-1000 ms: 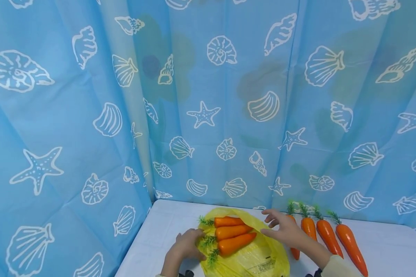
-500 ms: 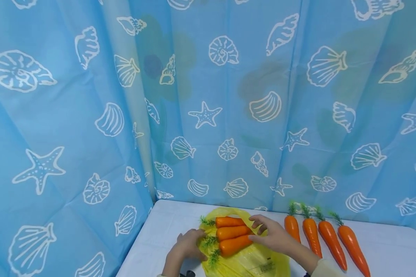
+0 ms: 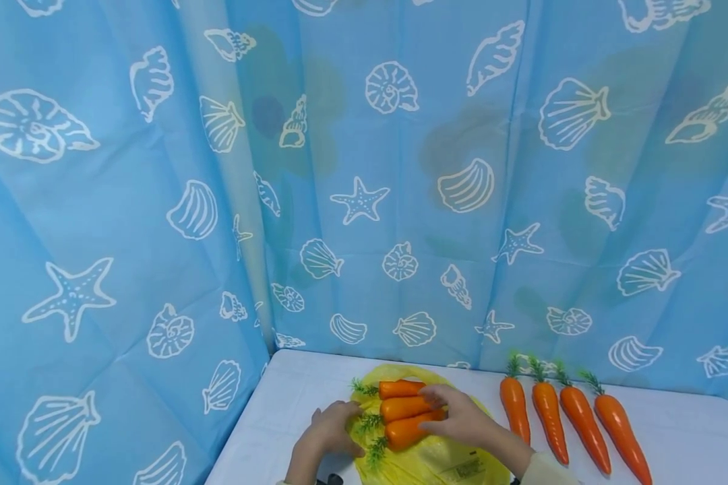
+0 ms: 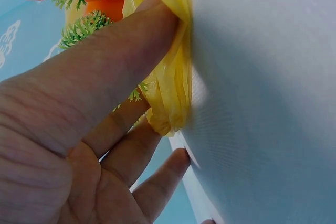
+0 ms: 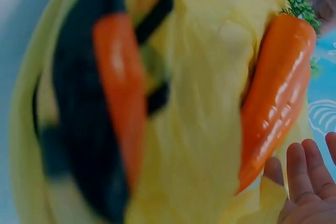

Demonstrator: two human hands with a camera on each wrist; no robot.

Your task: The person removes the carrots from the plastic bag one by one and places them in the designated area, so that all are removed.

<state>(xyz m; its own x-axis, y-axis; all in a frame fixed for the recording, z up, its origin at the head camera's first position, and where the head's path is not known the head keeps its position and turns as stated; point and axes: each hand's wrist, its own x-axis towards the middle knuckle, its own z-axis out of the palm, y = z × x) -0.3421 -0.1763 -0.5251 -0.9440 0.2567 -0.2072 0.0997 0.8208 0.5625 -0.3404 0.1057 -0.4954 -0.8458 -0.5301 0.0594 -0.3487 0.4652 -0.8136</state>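
Three carrots (image 3: pixel 400 408) partly behind the right grip (image 3: pixel 461 415); yellow bag (image 3: pixel 400 469) cut off below in head view; print (image 3: pixel 463 469) illegibly small

Blue cloth (image 3: pixel 364 148) hangs like walls behind the white tabletop (image 3: pixel 279 407) and along its left side, and the two sides meet in a corner. Long folds run down it. White sea pictures cover it, like a starfish (image 3: pixel 360 201), a curly shell (image 3: pixel 391 87) and a fan shell (image 3: pixel 573 114). Big, faint flower shapes (image 3: pixel 318 128) show in the blue. The tabletop has round far corners. The light is soft, with a grey shadow (image 4: pixel 226 93) on the white.
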